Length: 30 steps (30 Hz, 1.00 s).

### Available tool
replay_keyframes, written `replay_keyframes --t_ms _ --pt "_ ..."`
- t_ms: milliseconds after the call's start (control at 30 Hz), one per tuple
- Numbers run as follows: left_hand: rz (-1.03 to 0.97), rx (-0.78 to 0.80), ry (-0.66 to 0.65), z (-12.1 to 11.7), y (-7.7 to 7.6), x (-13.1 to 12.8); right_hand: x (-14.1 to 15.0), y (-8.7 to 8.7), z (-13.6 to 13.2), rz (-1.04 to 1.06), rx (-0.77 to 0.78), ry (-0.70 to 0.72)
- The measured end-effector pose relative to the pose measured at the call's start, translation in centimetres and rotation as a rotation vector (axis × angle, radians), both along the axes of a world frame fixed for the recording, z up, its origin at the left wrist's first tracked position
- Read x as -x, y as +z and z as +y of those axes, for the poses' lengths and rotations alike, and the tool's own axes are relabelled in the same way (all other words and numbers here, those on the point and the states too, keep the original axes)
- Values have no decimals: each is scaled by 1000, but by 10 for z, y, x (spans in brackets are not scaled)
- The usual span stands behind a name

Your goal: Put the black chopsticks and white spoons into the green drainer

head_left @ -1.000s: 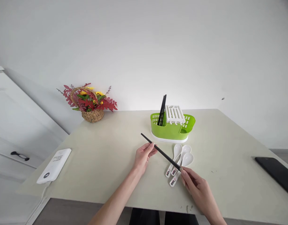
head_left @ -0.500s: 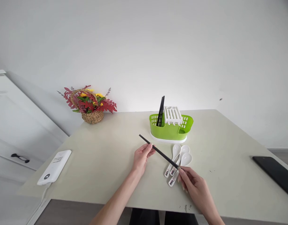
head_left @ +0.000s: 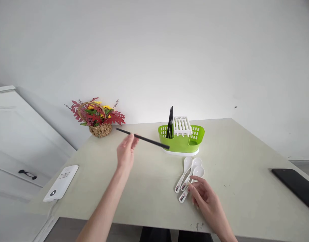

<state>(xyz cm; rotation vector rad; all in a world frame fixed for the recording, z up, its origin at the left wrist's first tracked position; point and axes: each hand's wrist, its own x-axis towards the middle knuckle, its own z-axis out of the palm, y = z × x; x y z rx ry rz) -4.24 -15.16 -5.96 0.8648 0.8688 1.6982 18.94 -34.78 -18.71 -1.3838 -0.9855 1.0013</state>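
Note:
My left hand (head_left: 126, 149) is raised over the table, its fingers pinched round black chopsticks (head_left: 151, 140); whether it is one or a pair pressed together I cannot tell. They slant down to the right, one end in front of the green cutlery holder (head_left: 178, 145). More black chopsticks (head_left: 170, 122) stand in the holder's left compartment. My right hand (head_left: 204, 198) is half curled with thumb and fingers apart, holding nothing, over the handles of three white spoons (head_left: 187, 162). Its fingertips partly cover the nearest spoon; contact I cannot make out.
A white slotted rack (head_left: 182, 125) with hooks sits across the holder's middle. The flower basket (head_left: 100, 130) stands at the back left. A white power bank (head_left: 61, 183) with a cable lies at the left edge, a black phone (head_left: 294, 185) at the right.
My right hand has let go of the chopsticks and stays by the spoons. My left hand has carried them up and to the left, away from the spoons.

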Motion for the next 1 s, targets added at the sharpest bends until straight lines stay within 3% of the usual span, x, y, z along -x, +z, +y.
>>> replay_keyframes --t_ms 133,200,267,467,667,1000 --pt "145 -250 114 30 63 0 0 -3 1 -7 -3 27" --pt "254 -349 124 41 82 -10 0 -4 1 -7 -7 39" --pt "383 -408 95 51 88 -24 0 -4 1 -9 -10 45" --pt "765 -441 -56 77 67 -64 1 -3 2 -29 -36 55" --pt "1025 -455 -117 97 45 -81 2 1 5 -49 -50 57" --pt "1181 -436 -181 119 22 -88 4 -3 7 -52 -39 33"
